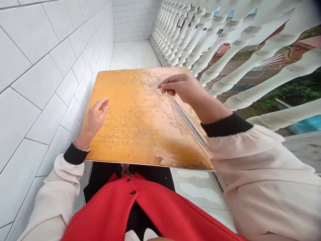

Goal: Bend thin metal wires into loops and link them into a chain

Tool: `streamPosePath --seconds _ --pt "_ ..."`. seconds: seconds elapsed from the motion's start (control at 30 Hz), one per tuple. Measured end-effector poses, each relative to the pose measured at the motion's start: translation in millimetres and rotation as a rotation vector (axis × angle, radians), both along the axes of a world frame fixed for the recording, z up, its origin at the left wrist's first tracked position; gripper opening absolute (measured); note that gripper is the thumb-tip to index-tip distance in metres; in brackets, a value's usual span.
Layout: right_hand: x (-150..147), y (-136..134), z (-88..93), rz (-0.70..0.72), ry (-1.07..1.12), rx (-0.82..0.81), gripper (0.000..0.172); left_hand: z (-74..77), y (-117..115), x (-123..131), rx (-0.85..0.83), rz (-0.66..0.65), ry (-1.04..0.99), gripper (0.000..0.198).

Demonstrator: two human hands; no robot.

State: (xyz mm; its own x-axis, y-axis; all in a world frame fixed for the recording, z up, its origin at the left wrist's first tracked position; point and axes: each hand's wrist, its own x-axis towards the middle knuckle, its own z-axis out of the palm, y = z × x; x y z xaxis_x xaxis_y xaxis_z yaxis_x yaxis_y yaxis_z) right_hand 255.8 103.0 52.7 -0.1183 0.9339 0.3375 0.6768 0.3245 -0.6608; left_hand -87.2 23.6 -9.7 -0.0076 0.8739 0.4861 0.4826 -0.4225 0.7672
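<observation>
A flat wooden board (150,140) with an orange, worn finish rests across my lap. Several thin wire rings (122,125) lie in loose rows on its left half. My left hand (96,115) hovers just above and left of these rings, fingers loosely curled, holding nothing. A bundle of long, thin dark wires (190,125) fans across the right side, running up into a pale tangle of strands (152,82). My right hand (179,88) is above that tangle with its fingertips pinched together. Anything fine between them is too small to tell.
A white tiled wall (42,93) runs along the left. A white baluster railing (220,50) stands close on the right. White floor (135,55) lies beyond the board. A red garment (130,211) and my pale sleeves fill the bottom.
</observation>
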Motion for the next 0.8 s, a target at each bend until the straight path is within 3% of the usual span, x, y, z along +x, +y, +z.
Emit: streamPosePath --seconds 0.07,0.13,0.2,0.33,0.47,0.63,0.8 --pt "-14 -39 -6.2 0.175 0.152 -0.239 0.019 17.1 -8 14 -0.095 -0.096 -0.143 0.038" --pt "-30 -79 -9.6 0.303 0.279 -0.359 0.021 33.3 -21 31 -0.208 -0.177 -0.234 0.044" --pt "-46 -112 -12.2 0.330 0.337 -0.373 0.020 45.3 -39 48 -0.334 -0.264 -0.274 0.041" --pt "-59 -154 -19.5 0.266 0.279 -0.268 0.019 53.0 -70 66 -0.441 -0.311 -0.346 0.008" --pt "-48 -171 -26.0 0.278 0.117 -0.099 0.021 54.8 -88 58 -0.392 -0.275 -0.306 0.012" --pt "-27 -175 -32.8 0.335 -0.204 0.251 0.030 68.4 -100 35 -0.450 -0.310 0.004 0.014" --pt "-16 -175 -41.6 0.237 -0.415 0.381 0.039 76.1 -103 25 -0.426 -0.364 0.147 0.009"
